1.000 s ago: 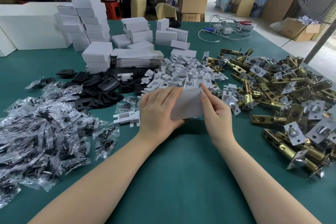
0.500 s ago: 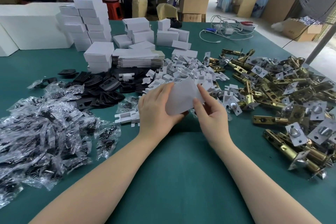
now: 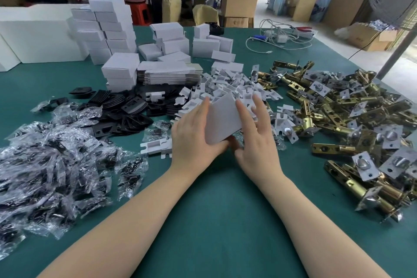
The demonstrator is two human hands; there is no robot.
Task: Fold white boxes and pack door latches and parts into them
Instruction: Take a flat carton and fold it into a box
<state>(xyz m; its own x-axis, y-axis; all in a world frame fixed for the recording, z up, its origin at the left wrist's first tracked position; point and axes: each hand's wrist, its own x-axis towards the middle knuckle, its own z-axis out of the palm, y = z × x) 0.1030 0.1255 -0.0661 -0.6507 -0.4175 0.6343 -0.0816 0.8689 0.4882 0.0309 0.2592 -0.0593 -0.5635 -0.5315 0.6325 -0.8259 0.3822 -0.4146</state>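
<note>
Left hand (image 3: 194, 140) grips 1 white box (image 3: 223, 119) from its left side, raised above the green worktop (image 3: 221, 221); right hand (image 3: 257, 140), fingers spread and fairly straight, touches its right edge. Brass door latches (image 3: 338, 119), too many to count, lie right.

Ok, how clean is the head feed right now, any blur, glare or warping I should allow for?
Head view: wide-angle warp bends the table edge and stretches the forearms; right hand fingers slightly motion-blurred; the white box between the hands stays readable; glare specks on the plastic bags and brass latches; soft, even light.
</note>
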